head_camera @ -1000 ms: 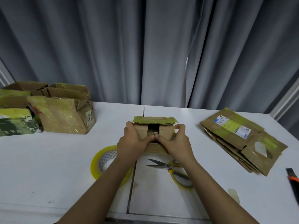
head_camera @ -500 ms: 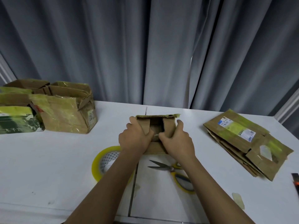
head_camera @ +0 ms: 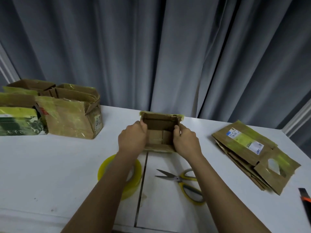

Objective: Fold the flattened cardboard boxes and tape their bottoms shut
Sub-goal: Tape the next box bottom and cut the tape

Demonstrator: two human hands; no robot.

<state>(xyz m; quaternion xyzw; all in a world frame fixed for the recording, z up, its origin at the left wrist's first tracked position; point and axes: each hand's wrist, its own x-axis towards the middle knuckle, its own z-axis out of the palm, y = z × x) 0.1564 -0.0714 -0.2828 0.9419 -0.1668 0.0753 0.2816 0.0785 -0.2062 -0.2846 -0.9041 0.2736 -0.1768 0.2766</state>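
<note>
A small brown cardboard box with yellowish tape on its edges stands on the white table at centre. Its opening faces me, and folded flaps show inside it. My left hand grips its left wall, thumb over the rim. My right hand grips its right wall the same way. A yellow roll of tape lies just left of my left forearm, partly hidden by it. A stack of flattened cardboard boxes lies at the right.
Folded boxes stand grouped at the far left, beside a green printed box. Yellow-handled scissors lie between my forearms. A black and orange knife sits at the right edge. Grey curtains hang behind the table.
The box has turned so that its open side faces me. My hands have moved from pressing the flaps at the middle to holding the two side walls.
</note>
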